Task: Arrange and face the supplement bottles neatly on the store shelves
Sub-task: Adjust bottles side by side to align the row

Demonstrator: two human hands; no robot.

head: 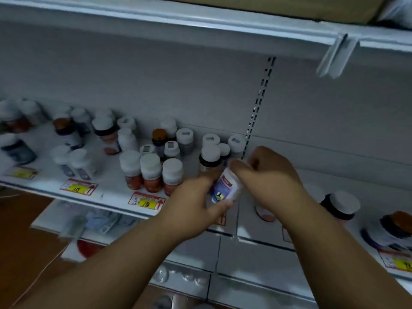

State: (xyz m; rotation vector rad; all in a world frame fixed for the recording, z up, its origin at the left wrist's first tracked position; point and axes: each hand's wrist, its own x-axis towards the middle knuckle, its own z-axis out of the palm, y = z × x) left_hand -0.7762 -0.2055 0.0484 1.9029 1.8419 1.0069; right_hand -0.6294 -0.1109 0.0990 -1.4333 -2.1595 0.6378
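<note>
A small white supplement bottle with a blue and white label hangs tilted above the front of the white shelf. My left hand grips its lower part, thumb under the base. My right hand curls over its top end, hiding the cap. Several white-capped bottles stand on the shelf to the left, among them three with orange labels in a front row and a dark bottle just behind my hands.
A slotted upright divides the shelf bays. In the right bay stand a dark white-capped bottle and an orange-capped one. Yellow price tags line the shelf edge. An upper shelf overhangs; lower shelves hold more goods.
</note>
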